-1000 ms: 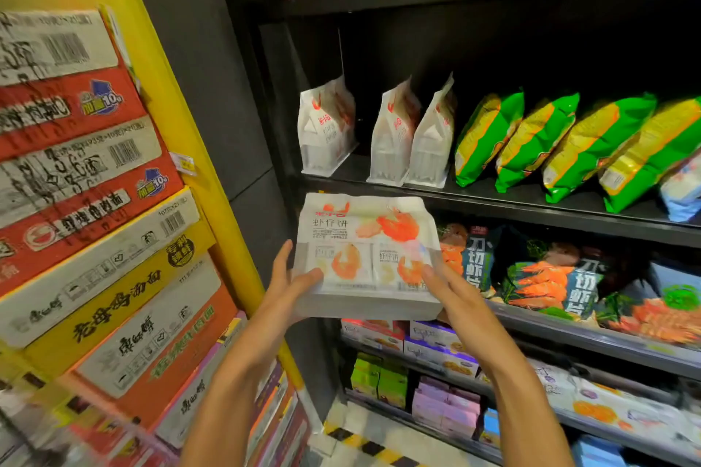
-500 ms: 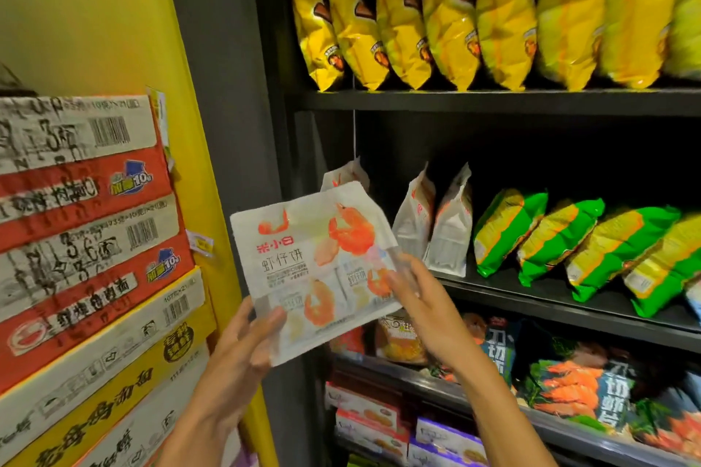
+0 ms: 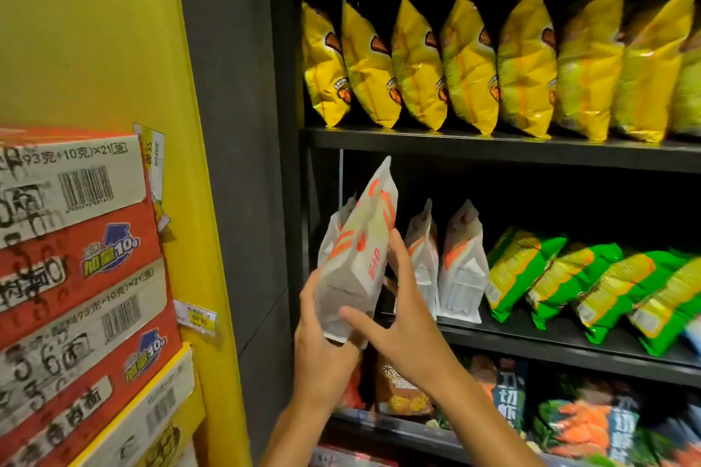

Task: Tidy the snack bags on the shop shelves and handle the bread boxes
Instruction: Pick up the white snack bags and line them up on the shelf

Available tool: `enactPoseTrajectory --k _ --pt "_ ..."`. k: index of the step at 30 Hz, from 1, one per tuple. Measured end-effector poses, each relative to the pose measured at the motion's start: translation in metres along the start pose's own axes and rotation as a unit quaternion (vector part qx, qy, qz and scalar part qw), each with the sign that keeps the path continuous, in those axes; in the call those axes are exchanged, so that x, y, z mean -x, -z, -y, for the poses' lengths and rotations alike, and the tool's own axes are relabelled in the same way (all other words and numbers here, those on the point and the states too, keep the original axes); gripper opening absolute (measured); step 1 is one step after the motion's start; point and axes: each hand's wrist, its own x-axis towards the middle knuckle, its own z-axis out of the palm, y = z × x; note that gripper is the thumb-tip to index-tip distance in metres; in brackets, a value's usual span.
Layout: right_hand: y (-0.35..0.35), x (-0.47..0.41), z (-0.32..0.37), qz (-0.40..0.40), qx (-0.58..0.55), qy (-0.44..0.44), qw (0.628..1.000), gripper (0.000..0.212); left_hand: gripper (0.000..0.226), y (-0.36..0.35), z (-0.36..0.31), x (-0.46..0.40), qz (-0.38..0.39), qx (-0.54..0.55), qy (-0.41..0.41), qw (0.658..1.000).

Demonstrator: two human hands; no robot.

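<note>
Gripping one white bag (image 3: pixel 360 262) upright at the middle shelf (image 3: pixel 569 343), left hand (image 3: pixel 322 345) cups its base, right hand (image 3: pixel 398 318) clasps its side beside other white bags (image 3: pixel 461 269).

White snack bag turned edge-on and raised.
The white snack bag (image 3: pixel 358 262), earlier held flat-faced between both hands, is now gripped upright, narrow side forward.
</note>
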Motion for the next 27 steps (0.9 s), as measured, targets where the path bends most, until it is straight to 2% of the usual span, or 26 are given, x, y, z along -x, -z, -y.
enactPoseTrajectory --k 4,8,12,15,18,21,24,27 --pt "-0.009 -0.018 -0.023 -0.027 0.04 -0.002 0.999 0.106 0.087 -0.003 0.02 -0.02 0.065 -0.03 -0.018 0.997" --pt "-0.011 -0.032 -0.049 -0.019 0.062 -0.018 0.998 0.1 0.095 -0.001 0.036 -0.032 0.14 -0.045 -0.005 0.989" --pt "-0.014 -0.036 -0.072 -0.003 0.131 -0.03 0.991 0.091 0.086 -0.004 0.056 -0.039 0.183 -0.05 0.032 0.981" --pt "-0.022 -0.029 -0.091 -0.047 0.169 -0.021 0.984 0.081 0.076 -0.002 0.074 -0.038 0.229 -0.067 0.039 0.97" --pt "-0.028 -0.022 -0.104 -0.111 0.234 0.013 0.966 0.072 0.065 -0.002 0.085 -0.033 0.216 -0.115 0.009 0.97" --pt "-0.027 -0.027 -0.103 -0.139 0.27 0.049 0.951 0.073 0.066 -0.006 0.09 -0.035 0.182 -0.141 -0.011 0.973" --pt "-0.024 -0.041 -0.095 -0.166 0.285 0.073 0.941 0.084 0.066 -0.008 0.089 -0.044 0.181 -0.164 -0.027 0.969" --pt "-0.024 -0.053 -0.095 -0.157 0.32 0.073 0.931 0.099 0.064 -0.007 0.087 -0.046 0.187 -0.167 -0.061 0.966"
